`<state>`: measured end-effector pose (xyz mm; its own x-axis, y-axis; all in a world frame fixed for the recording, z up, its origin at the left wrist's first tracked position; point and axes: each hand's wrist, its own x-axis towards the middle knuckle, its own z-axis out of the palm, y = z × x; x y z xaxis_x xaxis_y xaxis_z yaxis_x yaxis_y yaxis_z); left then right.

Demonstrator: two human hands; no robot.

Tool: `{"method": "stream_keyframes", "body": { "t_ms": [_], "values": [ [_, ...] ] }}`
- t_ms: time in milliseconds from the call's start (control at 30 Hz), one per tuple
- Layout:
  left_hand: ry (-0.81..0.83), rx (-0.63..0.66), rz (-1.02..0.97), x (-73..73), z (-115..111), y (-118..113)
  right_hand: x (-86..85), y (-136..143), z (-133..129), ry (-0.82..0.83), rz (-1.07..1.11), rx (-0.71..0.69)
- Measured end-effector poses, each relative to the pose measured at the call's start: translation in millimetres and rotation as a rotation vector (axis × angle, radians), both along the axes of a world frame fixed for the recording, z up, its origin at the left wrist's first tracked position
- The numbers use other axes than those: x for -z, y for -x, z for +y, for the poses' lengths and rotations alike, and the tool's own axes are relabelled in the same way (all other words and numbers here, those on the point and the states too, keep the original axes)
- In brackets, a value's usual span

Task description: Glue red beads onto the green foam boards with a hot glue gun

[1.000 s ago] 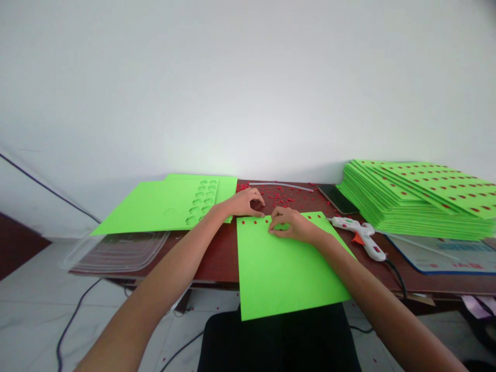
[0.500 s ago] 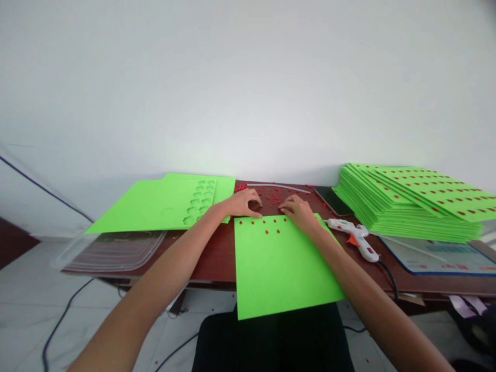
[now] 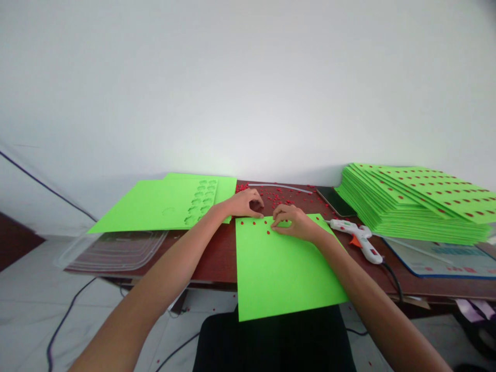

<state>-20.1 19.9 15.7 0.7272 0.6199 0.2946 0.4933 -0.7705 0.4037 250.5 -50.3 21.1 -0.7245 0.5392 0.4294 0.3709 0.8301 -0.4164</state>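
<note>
A bright green sheet [image 3: 287,274] lies on the table and overhangs its front edge above my lap. Along its far edge runs a row of small red dots [image 3: 254,223], with another red dot [image 3: 268,232] below. My left hand [image 3: 245,203] is at the sheet's far edge, its thumb touching that edge and a gap between thumb and curled fingers. Over the sheet is my right hand [image 3: 293,223], fingertips drawn together and lowered to the surface beside the lower red dot. What they hold, if anything, is too small to make out.
Loose red bits [image 3: 277,198] are scattered behind the sheet near a pale stick [image 3: 279,186]. To the right are a phone [image 3: 335,201], a white glue gun [image 3: 358,237] and a tall stack of green sheets [image 3: 406,217]. Further green sheets [image 3: 155,204] lie left, above a clear plastic lid [image 3: 116,253].
My right hand has come from the loose red bits behind the sheet down onto the sheet, covering one of the lower dots. My left hand has stayed at the far edge.
</note>
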Motion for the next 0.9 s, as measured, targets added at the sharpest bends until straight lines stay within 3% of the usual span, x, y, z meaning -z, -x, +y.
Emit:
{"method": "stream_keyframes", "body": {
  "t_ms": [500, 900],
  "values": [
    [-0.011, 0.004, 0.016, -1.2, -1, 0, 3.7, 0, 1, 0.066, -0.056, 0.022],
    [-0.014, 0.005, 0.004, 1.3, 1, 1, 1.3, 10, -2, 0.087, 0.16, 0.08]
  ]
}}
